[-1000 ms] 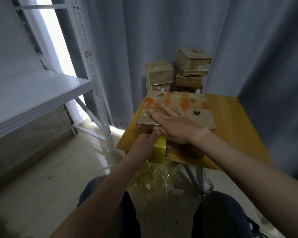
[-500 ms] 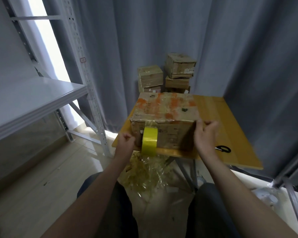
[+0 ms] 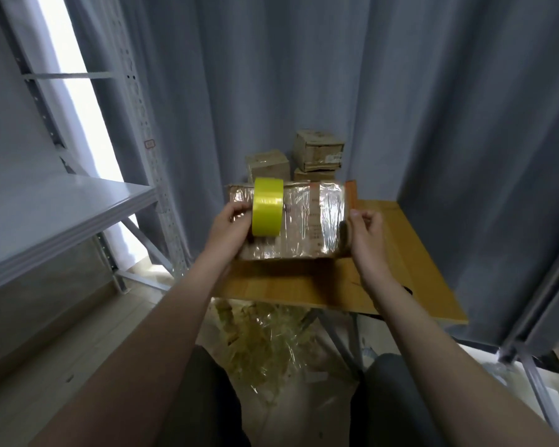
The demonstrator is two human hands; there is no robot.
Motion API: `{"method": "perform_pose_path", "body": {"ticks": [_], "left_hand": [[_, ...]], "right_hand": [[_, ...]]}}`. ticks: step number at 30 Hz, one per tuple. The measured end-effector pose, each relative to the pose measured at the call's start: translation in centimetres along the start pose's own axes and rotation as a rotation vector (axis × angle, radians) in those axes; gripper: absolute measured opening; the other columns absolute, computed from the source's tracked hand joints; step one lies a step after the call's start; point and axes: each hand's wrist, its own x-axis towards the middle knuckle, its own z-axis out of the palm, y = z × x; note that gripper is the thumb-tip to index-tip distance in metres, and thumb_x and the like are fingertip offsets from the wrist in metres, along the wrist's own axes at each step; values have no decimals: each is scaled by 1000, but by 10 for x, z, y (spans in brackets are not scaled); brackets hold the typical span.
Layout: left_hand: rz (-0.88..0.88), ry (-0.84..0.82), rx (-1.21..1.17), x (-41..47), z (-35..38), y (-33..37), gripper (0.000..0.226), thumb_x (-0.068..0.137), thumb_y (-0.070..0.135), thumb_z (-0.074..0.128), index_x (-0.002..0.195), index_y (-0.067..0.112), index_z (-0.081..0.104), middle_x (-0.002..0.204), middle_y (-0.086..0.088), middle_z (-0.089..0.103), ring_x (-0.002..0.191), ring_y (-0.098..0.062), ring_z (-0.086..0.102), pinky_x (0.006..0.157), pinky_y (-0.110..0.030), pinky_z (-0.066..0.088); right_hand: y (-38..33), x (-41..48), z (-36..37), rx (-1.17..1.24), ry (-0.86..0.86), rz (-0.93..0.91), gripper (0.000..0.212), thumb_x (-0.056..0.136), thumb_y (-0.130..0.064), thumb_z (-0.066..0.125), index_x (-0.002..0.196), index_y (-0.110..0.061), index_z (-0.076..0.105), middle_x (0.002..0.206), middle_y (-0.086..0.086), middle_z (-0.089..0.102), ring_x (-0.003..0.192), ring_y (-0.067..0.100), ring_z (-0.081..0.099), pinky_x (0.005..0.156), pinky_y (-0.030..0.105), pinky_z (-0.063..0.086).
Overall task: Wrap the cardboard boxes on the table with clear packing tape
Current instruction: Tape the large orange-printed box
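Lying nearest, on the floor, a crumpled heap of clear plastic film (image 3: 265, 343) is seen below the yellow wooden table (image 3: 410, 253). Over the table, a flat brown cardboard box (image 3: 307, 224), glossy with clear tape, is held up on edge. Its right end is gripped by the curled fingers of the right hand (image 3: 367, 233). A bright yellow tape roll (image 3: 267, 206) is clasped against its left part by the left hand (image 3: 229, 227). Printing on the box is too blurred to be read. Smaller cardboard boxes (image 3: 318, 151) are stacked behind, before a grey curtain (image 3: 433, 108).

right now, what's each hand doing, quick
left hand: holds the yellow tape roll against the box.
right hand: fingers curled, gripping the box's right edge.
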Motion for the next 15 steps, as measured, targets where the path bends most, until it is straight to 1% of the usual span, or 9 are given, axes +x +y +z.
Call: {"method": "perform_pose_path", "body": {"ticks": [1,3,5,7,8,9,11,13,15], "left_hand": [[-21,7,-14,6,-2,15,17,97,28,67,114,24,70,110,-5,73,91,-17,70,68,-24,55],[-74,-34,1,17,-2,43,23,97,32,65,116,20,69,101,-3,75,77,-11,70,48,-16,48],[-115,-135,49,32,3,62,24,98,33,63,113,16,71,85,-2,78,63,-11,73,41,-16,47],[-171,-205,98,41,8,73,19,100,33,62,96,17,71,68,0,75,52,-9,70,41,-19,49],[-181,-225,117,48,11,74,20,100,35,63,92,18,70,70,-1,76,52,-10,71,44,-20,51],[-193,-244,132,56,14,74,22,100,39,63,94,19,71,76,-3,77,56,-12,72,49,-23,54],[-198,-259,114,68,19,76,32,101,49,59,106,21,73,90,-5,80,68,-15,76,58,-26,57],[-197,-227,42,81,24,74,47,104,58,47,116,22,74,95,-4,80,72,-14,77,57,-25,59],[-205,-223,-20,92,30,68,54,105,61,39,119,21,73,92,-2,80,72,-13,77,55,-23,58]], "right_hand": [[-11,5,0,-15,-2,-23,19,98,-59,47,106,-43,54,122,-1,54,126,22,49,101,51,50],[-31,18,0,-122,-29,-42,25,107,-49,41,112,-33,59,116,-3,49,125,15,36,100,41,41],[-45,33,0,-223,-49,-53,31,108,-51,36,113,-32,61,106,-7,48,123,14,29,104,41,34],[-52,48,4,-279,-74,-63,35,108,-52,36,109,-33,64,101,-10,52,121,16,34,106,43,35],[-53,55,5,-287,-83,-56,35,107,-53,37,106,-33,65,99,-12,55,120,17,39,105,41,37],[-54,61,7,-280,-92,-52,35,105,-55,39,102,-32,66,99,-12,59,119,17,46,106,42,40],[-56,74,9,-272,-89,-36,38,99,-61,41,96,-33,67,103,-10,66,115,22,57,104,50,47],[-57,88,11,-286,-87,-40,37,99,-60,43,95,-33,67,105,-8,68,114,25,59,102,52,50],[-58,98,12,-347,-119,-54,31,101,-55,46,98,-32,66,106,-6,68,111,24,61,101,51,51]]}}
